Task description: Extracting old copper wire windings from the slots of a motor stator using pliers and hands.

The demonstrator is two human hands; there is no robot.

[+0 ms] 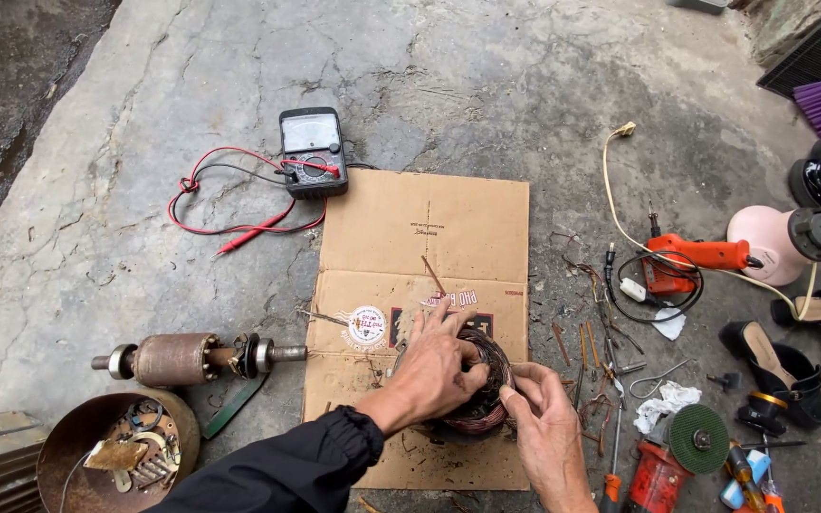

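Down on the concrete floor [144,142] we see a flattened cardboard sheet [410,228], and on its near half sits the copper-wound stator [483,394]. Our left hand [434,366] lies over its top, fingers curled together into the bore, while our right hand [544,427] pinches its near rim; a rusty rotor [182,358] lies well apart to the left

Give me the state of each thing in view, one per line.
Left hand: resting on the coil, fingers over its top.
Right hand: gripping the coil's right edge.
Copper wire coil: sitting on the cardboard, held by both hands.
Cardboard sheet: flat on the ground.
Meter: upright, leads loose.
Rotor: lying on its side.
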